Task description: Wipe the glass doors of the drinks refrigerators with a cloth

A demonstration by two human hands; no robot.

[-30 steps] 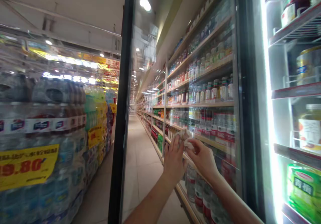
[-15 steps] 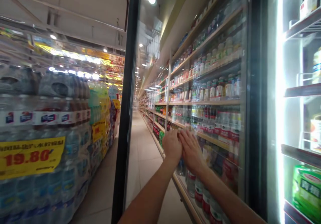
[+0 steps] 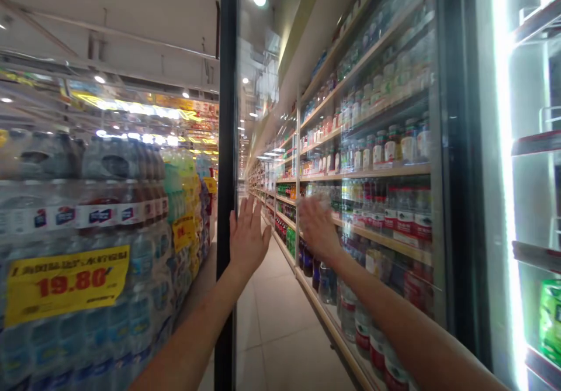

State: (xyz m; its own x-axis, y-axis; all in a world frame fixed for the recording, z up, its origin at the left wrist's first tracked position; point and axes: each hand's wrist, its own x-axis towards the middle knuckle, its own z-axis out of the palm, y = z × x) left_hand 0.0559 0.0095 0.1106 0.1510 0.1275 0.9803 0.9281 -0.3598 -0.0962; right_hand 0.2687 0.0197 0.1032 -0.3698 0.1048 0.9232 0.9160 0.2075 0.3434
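In front of me a glass door with a black frame stands open from a lit cooler. My left hand is raised flat beside the frame's left upright, its fingers spread and nothing in it. To its right, my right hand is up against or just before the glass, blurred by motion, its fingers stretched out. I see no object in it, though its fingertips are smeared. Whether either palm touches the pane I cannot tell.
Packs of bottled water are stacked at left with a yellow price sign. Long shelves of bottled drinks show in the glass, alongside a tiled floor. At right, cooler shelves hold a green pack.
My hands were close together before the glass and have moved apart. The left went left to the door frame with fingers spread; the right rose slightly. The view shifted a little left.
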